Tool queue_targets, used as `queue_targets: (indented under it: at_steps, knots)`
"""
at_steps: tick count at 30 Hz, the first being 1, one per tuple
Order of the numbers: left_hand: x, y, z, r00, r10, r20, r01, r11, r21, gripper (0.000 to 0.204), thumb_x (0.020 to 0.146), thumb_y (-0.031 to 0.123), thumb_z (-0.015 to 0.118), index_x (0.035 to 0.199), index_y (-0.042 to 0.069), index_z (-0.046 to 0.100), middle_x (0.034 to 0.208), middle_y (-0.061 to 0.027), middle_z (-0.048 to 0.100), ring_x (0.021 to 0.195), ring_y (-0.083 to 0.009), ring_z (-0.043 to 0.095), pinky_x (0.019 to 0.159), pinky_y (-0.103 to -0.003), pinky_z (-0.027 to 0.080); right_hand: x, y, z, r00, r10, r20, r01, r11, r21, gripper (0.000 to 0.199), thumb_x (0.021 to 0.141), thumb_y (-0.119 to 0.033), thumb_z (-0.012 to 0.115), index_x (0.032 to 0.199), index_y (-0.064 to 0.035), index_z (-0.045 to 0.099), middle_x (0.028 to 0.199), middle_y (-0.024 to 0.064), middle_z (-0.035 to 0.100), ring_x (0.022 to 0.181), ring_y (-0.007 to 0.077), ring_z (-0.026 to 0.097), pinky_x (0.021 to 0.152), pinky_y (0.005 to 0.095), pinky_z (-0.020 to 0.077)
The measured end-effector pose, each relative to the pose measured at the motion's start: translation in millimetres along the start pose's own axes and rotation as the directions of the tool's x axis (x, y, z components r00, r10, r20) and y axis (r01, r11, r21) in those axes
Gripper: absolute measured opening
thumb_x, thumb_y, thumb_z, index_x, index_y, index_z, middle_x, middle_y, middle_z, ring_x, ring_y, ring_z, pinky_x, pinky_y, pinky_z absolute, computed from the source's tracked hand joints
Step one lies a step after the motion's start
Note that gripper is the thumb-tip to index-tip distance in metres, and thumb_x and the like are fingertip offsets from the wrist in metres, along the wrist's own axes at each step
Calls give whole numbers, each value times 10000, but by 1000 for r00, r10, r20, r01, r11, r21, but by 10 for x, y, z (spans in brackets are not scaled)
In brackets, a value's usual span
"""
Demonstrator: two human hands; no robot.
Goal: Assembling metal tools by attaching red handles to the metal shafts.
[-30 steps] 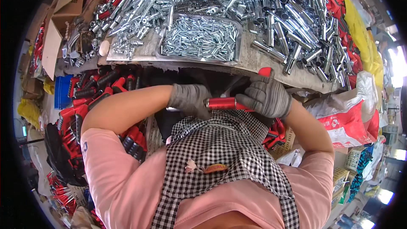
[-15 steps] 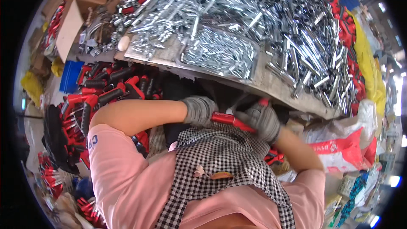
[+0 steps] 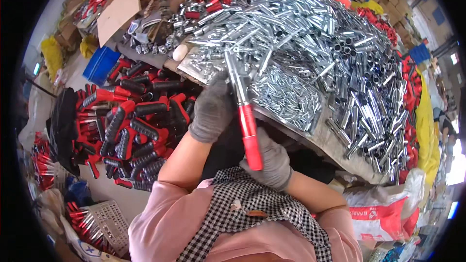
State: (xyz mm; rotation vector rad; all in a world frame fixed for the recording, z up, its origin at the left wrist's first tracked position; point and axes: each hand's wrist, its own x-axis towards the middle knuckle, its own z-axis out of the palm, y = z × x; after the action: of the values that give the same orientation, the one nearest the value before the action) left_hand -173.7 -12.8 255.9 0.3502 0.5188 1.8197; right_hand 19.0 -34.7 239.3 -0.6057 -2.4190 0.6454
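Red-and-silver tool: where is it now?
Head view, near centre: the red-and-silver tool is between the left hand and the right hand, left of the small metal pins.

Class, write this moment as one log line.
tube: red and silver, slanted | left hand: at silver end, grip unclear | right hand: holding red end | nearby: metal parts, handles

- Holding the left hand in a grey knit glove forward, with blurred fingers.
- Curling the right hand in a grey knit glove nearer the torso.
- Slanting the bare left forearm forward, the bare right forearm inward.
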Motion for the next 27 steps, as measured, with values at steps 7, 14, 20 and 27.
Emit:
queue_targets:
  at_steps: [7, 14, 20, 27]
  knots:
    - [-507, 372, -648, 991, -111, 81, 21, 706, 708, 354, 901, 400, 552, 982, 56, 554, 636, -43, 564, 515, -125, 540, 454, -245, 408, 1161, 351, -37, 880, -39, 474, 112, 986, -126, 366, 755, -289, 678, 1073, -112, 642, 1028, 154, 619, 913, 307, 607, 786, 412, 491]
    - [-556, 166, -678, 863, -465, 199, 269, 756, 597, 491, 831, 434, 682, 1104, 51, 542, 703, -37, 583, 606, -111, 550, 533, -222, 391, 2326, 862, 1026, 880, 46, 473, 212, 853, -477, 329, 808, -268, 554, 1078, -105, 645, 1128, 117, 623, 1015, 324, 598, 856, 456, 476]
    - [-551, 135, -724, 873, -415, 256, 179, 761, 623, 528, 889, 506, 566, 1165, 60, 509, 766, -25, 588, 610, -94, 557, 543, -226, 427, 2218, 839, 631, 895, -125, 427, 258, 928, -269, 301, 885, -288, 507, 924, -32, 662, 917, 166, 659, 833, 282, 644, 784, 424, 509]
    - [-439, 53, -518, 907, -314, 280, 26, 707, 707, 528, 927, 408, 545, 1291, 42, 438, 879, -21, 579, 723, -107, 564, 647, -253, 462, 1278, 323, -534, 882, 89, 462, -269, 901, 340, 212, 887, -216, 599, 1021, -54, 632, 913, 117, 657, 841, 243, 656, 756, 348, 513]
